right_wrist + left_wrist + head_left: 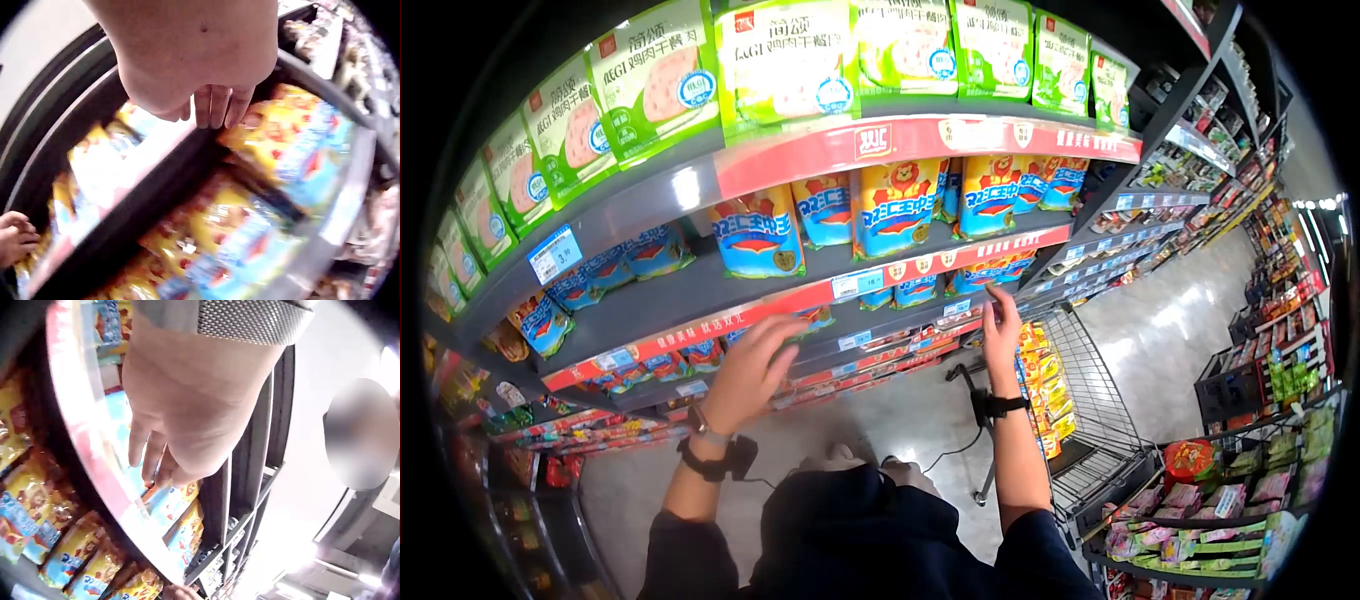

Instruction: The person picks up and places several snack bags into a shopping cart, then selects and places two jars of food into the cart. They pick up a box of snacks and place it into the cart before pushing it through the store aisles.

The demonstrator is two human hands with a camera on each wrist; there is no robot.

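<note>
1. Blue and yellow snack packs (758, 240) stand in rows on the shelf, near its red front edge (700, 335).
2. The left hand (752, 368) is up at that red edge. Its fingers (142, 445) bend a little, just in front of the packs below the edge, and hold nothing.
3. The right hand (1001, 325) reaches up further along the same shelf edge. Its fingertips (215, 109) touch the edge and grip nothing.
4. The two hands are well apart.
5. Green packs (785, 60) fill the top shelf.
6. A wire cart (1090, 400) stands by the right arm.
</note>
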